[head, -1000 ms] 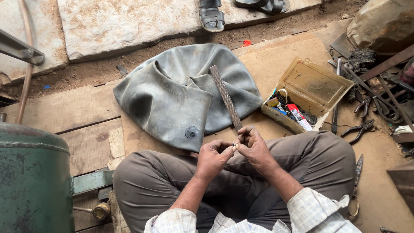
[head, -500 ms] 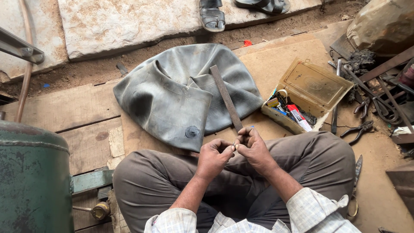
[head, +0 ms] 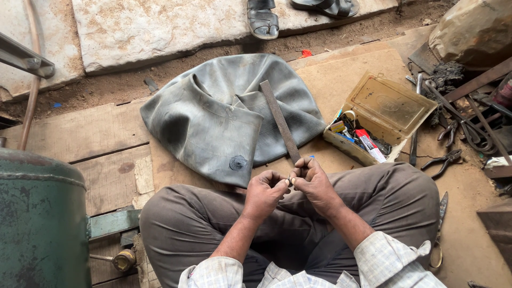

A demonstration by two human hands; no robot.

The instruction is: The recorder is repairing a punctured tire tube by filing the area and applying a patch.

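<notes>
Head view: right hand (head: pixel 314 184) gripping flat metal file (head: pixel 281 122) over deflated inner tube (head: pixel 213 117); left hand (head: pixel 265 193) pinching something tiny, unidentifiable.

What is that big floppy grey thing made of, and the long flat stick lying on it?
The grey inner tube looks like rubber: dull, limp, folded in soft creases, with a round patch. The long flat file looks like metal: straight, stiff, dark grey, finely rough. The right hand holds its near end.

File (head: pixel 281 121) lies on inner tube (head: pixel 213 117), box (head: pixel 384 114) to its right
</notes>
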